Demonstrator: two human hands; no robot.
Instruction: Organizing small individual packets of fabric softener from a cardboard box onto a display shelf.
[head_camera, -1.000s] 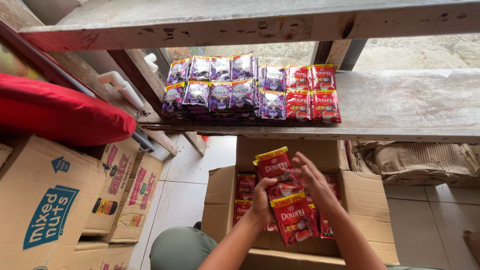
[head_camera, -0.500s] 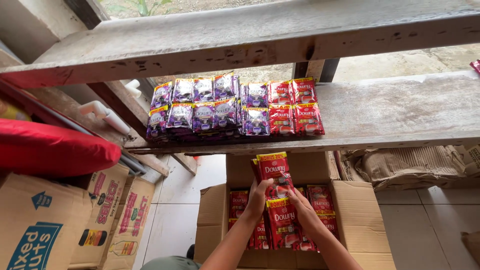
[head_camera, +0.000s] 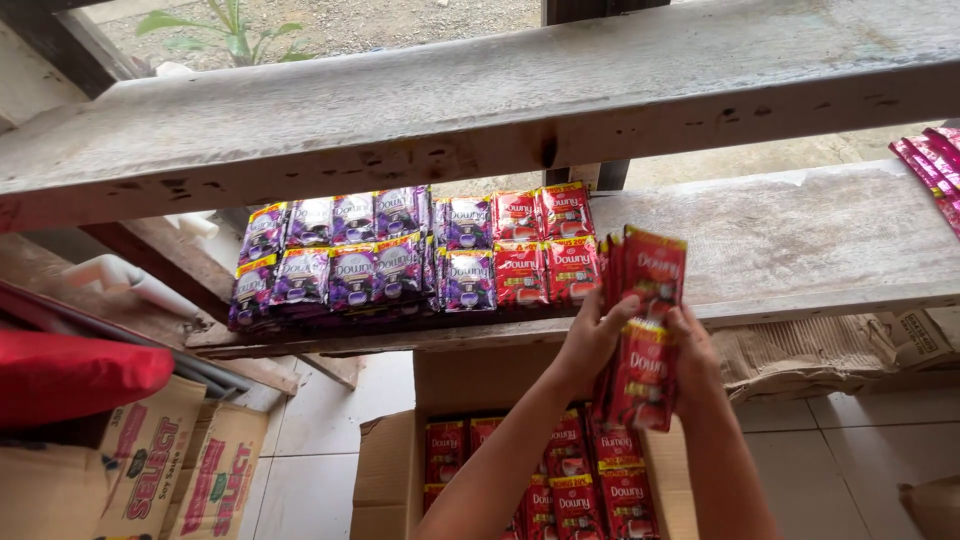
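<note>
i found both hands raised at the front edge of the lower shelf. the left hand was closed on the upper part of a strip of red sachets; the right hand gripped its lower half. the strip hung over the open box, just right of the red stacks beside the purple stacks. risk noted: the loose lower sachets could snag the shelf edge, or the strip could knock the stacked rows out of line.
</note>
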